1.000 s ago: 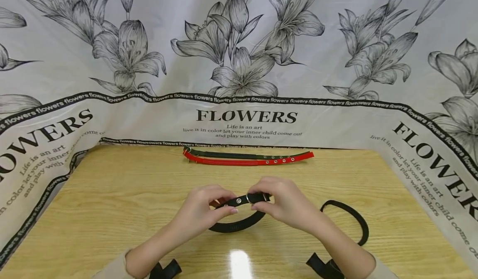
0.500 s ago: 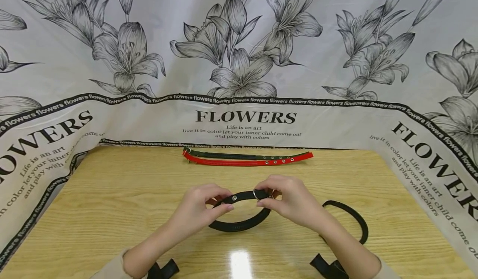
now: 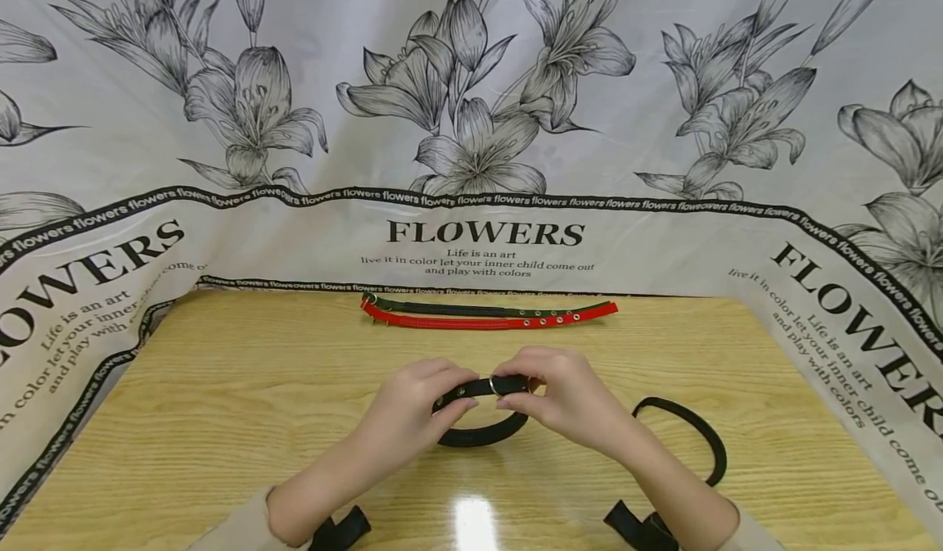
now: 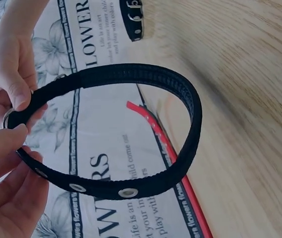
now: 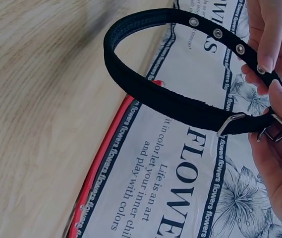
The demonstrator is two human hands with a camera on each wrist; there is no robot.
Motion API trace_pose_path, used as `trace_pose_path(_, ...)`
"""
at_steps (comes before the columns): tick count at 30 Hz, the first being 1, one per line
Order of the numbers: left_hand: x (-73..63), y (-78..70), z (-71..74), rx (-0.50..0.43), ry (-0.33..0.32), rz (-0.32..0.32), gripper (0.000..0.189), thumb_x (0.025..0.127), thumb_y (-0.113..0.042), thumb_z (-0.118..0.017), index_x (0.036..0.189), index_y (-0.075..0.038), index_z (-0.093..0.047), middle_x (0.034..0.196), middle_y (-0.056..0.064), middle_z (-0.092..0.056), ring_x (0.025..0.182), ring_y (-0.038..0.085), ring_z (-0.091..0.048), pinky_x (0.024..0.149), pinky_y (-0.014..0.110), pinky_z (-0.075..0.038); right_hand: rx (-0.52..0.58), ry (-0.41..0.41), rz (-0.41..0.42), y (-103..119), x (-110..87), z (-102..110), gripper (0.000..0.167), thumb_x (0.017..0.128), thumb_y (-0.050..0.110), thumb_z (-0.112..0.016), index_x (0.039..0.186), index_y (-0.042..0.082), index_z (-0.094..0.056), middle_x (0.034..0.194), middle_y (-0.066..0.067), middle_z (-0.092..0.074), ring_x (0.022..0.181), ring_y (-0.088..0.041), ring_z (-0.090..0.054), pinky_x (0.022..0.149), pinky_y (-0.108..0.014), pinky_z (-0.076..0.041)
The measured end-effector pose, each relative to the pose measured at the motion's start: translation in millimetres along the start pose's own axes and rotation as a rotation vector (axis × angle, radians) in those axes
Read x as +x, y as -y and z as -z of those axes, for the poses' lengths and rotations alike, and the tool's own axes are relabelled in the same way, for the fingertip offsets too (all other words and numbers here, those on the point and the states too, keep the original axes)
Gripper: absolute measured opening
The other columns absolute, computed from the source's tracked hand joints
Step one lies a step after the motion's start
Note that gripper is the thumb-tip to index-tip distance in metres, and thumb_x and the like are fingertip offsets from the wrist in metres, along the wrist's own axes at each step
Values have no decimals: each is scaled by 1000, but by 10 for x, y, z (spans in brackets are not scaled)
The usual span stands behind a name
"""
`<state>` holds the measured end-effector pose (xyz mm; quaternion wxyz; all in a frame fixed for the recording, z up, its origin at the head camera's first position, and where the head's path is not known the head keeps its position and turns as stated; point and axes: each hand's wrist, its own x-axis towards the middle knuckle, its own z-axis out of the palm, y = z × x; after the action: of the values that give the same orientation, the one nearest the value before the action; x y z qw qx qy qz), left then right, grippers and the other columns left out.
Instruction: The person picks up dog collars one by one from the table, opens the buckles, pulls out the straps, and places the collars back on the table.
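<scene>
A black collar (image 3: 482,436) hangs in a loop above the table between my hands. My left hand (image 3: 412,404) pinches the strap end with the metal eyelets (image 5: 217,33). The right hand (image 3: 567,387) pinches the other end, where a silver buckle (image 5: 277,130) and a metal ring (image 5: 230,124) sit. Both ends meet between the fingertips; the left wrist view has my left fingers (image 4: 12,144) close beside the right thumb. Fingers partly cover the buckle, so whether the strap runs through it cannot be told.
A red collar (image 3: 457,322) and a dark green collar (image 3: 442,306) lie side by side at the table's back edge. Another black collar (image 3: 710,436) lies by my right forearm. Black straps (image 3: 626,522) show near both wrists. A flower-printed cloth (image 3: 486,240) stands behind.
My left hand has shifted right, closer to the right hand. The right hand moved slightly right, then back left. The collar's loop has narrowed and lifted a little.
</scene>
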<state>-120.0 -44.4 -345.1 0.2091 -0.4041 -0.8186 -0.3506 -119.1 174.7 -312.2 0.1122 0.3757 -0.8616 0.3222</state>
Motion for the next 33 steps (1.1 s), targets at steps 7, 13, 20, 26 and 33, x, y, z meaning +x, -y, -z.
trace_pose_path(7, -45, 138, 28, -50, -6, 105, 21, 78, -8, -75, 98, -5, -70, 90, 1, -67, 71, 6, -55, 55, 21, -48, -41, -4, -94, -85, -11, 61, 24, 72, 5, -79, 95, 4, -70, 84, 3, -66, 71, -4, -56, 61, -20, -51)
trace_pose_path(13, -71, 320, 47, 35, -116, 80, 22, 76, -6, -77, 97, -3, -70, 92, 5, -69, 82, 13, -64, 68, 24, -54, -39, -32, -169, -196, -22, 119, 26, 72, 5, -78, 97, 2, -70, 85, 2, -67, 74, -7, -58, 63, -21, -52)
trace_pose_path(20, -109, 582, 129, -24, -211, 278, 21, 76, 4, -72, 97, 1, -68, 89, 10, -69, 76, 17, -65, 67, 27, -55, 26, -78, -275, -450, -64, 219, 23, 77, 1, -74, 100, 0, -67, 85, -1, -66, 77, -12, -62, 67, -22, -54)
trace_pose_path(26, -146, 804, 266, -181, -247, 557, 19, 82, 3, -67, 100, 4, -64, 90, 15, -67, 81, 24, -65, 69, 21, -53, 5, -148, -389, -726, -137, 310, 24, 81, 0, -69, 105, -2, -64, 93, -11, -67, 83, -22, -64, 72, -26, -55)
trace_pose_path(33, -215, 1024, 367, -178, -260, 686, 13, 81, 0, -69, 94, 3, -66, 93, 16, -67, 80, 24, -62, 65, 19, -49, 14, -243, -538, -1002, -229, 404, 28, 88, 8, -64, 113, -4, -61, 102, -19, -64, 94, -28, -62, 78, -28, -53)
